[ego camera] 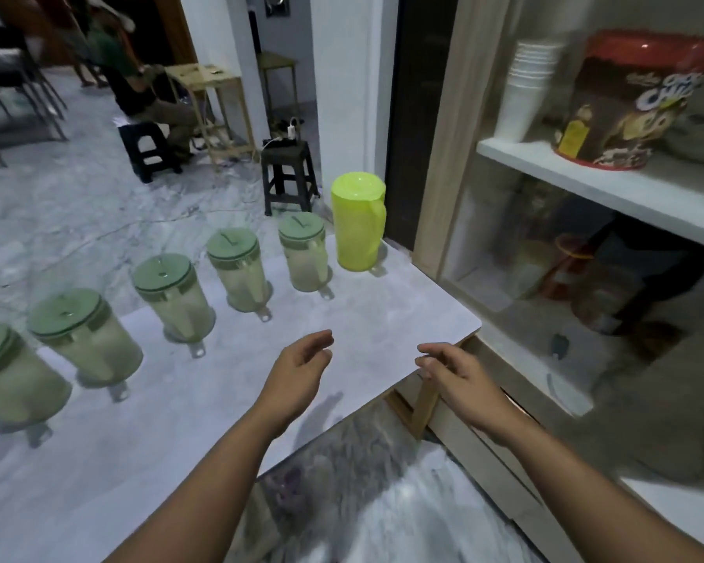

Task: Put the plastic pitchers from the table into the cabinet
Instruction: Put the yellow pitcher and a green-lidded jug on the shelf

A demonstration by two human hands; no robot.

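Several clear pitchers with green lids stand in a row along the far edge of the white table (383, 319); the nearest to the cabinet (306, 253) is beside a neon yellow pitcher (358, 223) at the table's far right corner. The others (238, 270), (171, 298) trail off to the left. My left hand (301, 367) hovers over the table's front part, fingers apart, holding nothing. My right hand (456, 375) hangs off the table's right edge, also empty. The cabinet (435, 156) with a glass door (545, 258) stands to the right.
Inside the cabinet, a white shelf (586, 180) holds stacked white cups (525, 87) and a red-lidded snack tub (626, 103). On the floor behind stand black stools (287, 176) and a wooden side table (212, 107); a person sits at the back left.
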